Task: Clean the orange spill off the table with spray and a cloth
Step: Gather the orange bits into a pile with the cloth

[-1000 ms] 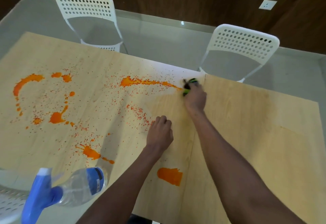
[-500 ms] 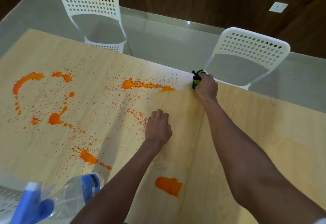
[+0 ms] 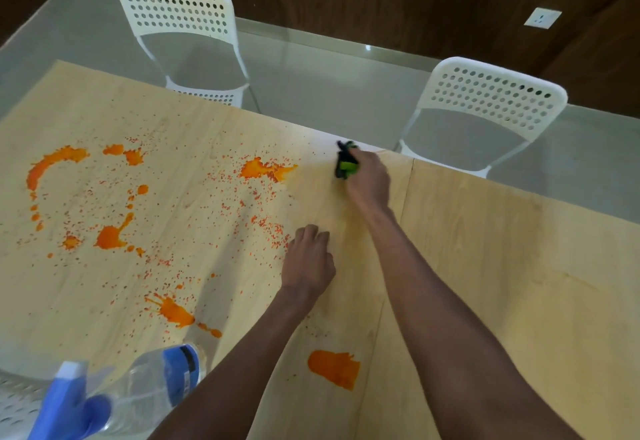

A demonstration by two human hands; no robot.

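Note:
Orange spill lies in blots and fine spatter over the left half of the light wooden table, with a larger patch near the front. My right hand grips a bunched green and black cloth and presses it on the table near the far edge, just right of an orange streak. My left hand rests on the table with its fingers curled under, holding nothing. A clear spray bottle with a blue trigger lies at the front left.
Two white perforated chairs stand beyond the far edge, one at the back left and one at the back right. A grey floor and dark wood wall lie behind them. Part of another white chair shows at the bottom left.
My right hand swept the cloth right toward the far edge, then back left. The orange streak's thin right tail has been wiped away. My left hand stayed in place.

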